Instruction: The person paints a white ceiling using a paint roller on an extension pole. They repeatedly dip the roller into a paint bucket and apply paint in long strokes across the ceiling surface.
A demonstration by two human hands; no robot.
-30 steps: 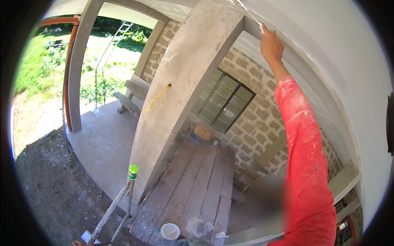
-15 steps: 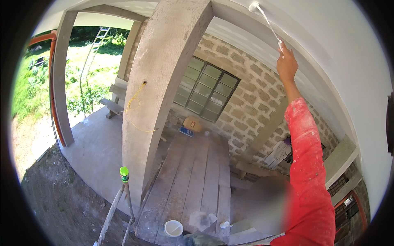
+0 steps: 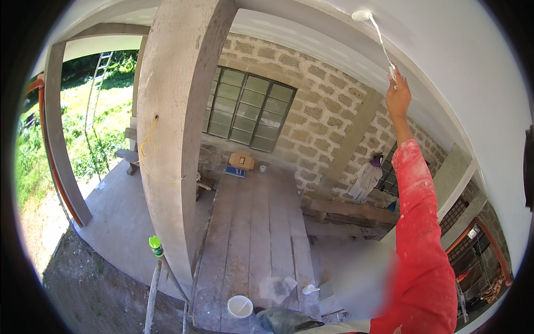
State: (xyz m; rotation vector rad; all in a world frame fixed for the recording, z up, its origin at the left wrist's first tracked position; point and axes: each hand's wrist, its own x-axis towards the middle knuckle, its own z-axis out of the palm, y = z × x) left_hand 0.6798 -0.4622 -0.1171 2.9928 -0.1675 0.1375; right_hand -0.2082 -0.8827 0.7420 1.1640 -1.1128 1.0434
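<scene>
My right hand (image 3: pixel 399 96), at the end of a raised arm in a paint-spotted red sleeve, is closed around the handle of a small paint roller (image 3: pixel 362 16). The roller's white head touches the white ceiling (image 3: pixel 450 61), close to the edge of a beam. White paint coats the roller's thin frame and grip. My left hand is out of view. Far below stands a white bucket (image 3: pixel 240 307) with pale contents and what looks like a stick in it, on a plank platform (image 3: pixel 239 245).
A concrete pillar (image 3: pixel 167 111) with a loose yellow wire rises left of the platform. A green-capped bottle (image 3: pixel 156 245) sits on pole tops. A white cup (image 3: pixel 310 289) and a blue box (image 3: pixel 235 171) lie on the planks. Behind is a block wall with a louvred window (image 3: pixel 250 108).
The view has swung, so the pillar and window sit farther left. My right hand and the roller appear slightly lower and farther right in the picture, with the roller still against the ceiling.
</scene>
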